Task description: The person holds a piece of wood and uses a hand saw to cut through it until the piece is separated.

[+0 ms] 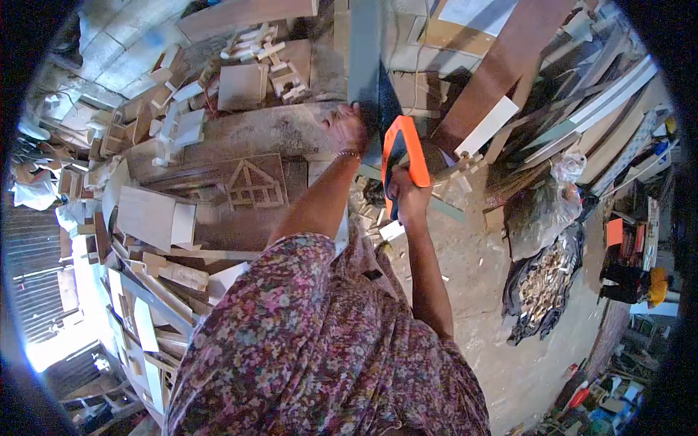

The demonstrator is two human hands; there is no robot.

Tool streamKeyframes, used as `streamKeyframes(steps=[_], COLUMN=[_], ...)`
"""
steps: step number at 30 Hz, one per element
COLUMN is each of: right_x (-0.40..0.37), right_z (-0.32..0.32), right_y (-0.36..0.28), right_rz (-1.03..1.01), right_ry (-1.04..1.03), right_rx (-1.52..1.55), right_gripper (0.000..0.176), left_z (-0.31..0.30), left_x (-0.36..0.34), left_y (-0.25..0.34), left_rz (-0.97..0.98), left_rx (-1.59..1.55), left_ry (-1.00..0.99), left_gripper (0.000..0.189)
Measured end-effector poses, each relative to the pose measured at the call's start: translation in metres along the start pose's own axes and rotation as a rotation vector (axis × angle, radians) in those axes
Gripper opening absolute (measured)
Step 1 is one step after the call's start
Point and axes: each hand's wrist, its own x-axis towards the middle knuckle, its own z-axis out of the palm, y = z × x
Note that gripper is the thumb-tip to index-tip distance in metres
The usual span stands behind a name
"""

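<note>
In the head view my right hand (411, 195) is wrapped around the orange and black handle of a hand saw (407, 142). Its dark blade points away from me, along the right side of a long grey-green board (365, 51). My left hand (347, 129) is at the board's left edge, fingers bent over it, just left of the saw. Below the board, small wood offcuts (392, 230) lie around the foot of the bench.
A workbench (254, 134) on the left carries a small wooden truss-shaped frame (254, 185) and pale wood blocks. A brown plank (502, 65) slants at the upper right near stacked boards. On the floor lies a dark sack of wood scraps (545, 283).
</note>
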Motion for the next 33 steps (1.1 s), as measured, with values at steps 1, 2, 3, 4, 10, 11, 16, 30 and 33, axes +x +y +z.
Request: streamKeyframes(steps=[1, 2, 3, 4, 10, 11, 16, 30, 33], right_x=[0.009, 0.010, 0.006, 0.004, -0.008, -0.011, -0.006, -0.084, -0.031], right_z=[-0.001, -0.006, -0.005, -0.003, -0.005, -0.014, -0.025, -0.019, -0.010], right_y=[0.009, 0.012, 0.009, 0.012, 0.023, 0.032, 0.006, -0.035, 0.012], right_rz=[-0.062, -0.117, -0.160, -0.224, -0.270, -0.284, -0.117, -0.050, -0.255], right_ry=[-0.049, -0.086, -0.090, -0.093, -0.082, -0.112, -0.168, -0.057, 0.101], right_rx=[-0.048, -0.106, -0.201, -0.215, -0.189, -0.280, -0.027, -0.416, -0.492], right_gripper=[0.012, 0.013, 0.012, 0.012, 0.005, 0.003, 0.012, 0.018, 0.043], left_z=[0.014, 0.038, 0.051, -0.015, 0.011, 0.014, -0.010, -0.026, -0.032], left_x=[0.006, 0.009, 0.013, 0.001, 0.014, 0.013, 0.004, 0.002, 0.000], left_y=[-0.006, -0.016, -0.016, 0.011, -0.002, -0.005, 0.010, 0.010, 0.012], left_rz=[0.013, -0.090, -0.194, -0.065, -0.075, -0.115, -0.138, -0.069, -0.047], left_rx=[-0.008, -0.082, -0.154, -0.015, 0.056, 0.050, 0.071, -0.040, -0.046], left_ry=[0.009, -0.118, -0.238, -0.084, -0.019, -0.022, 0.022, -0.110, -0.149], left_gripper=[0.038, 0.038, 0.038, 0.038, 0.039, 0.039, 0.043, 0.043, 0.043])
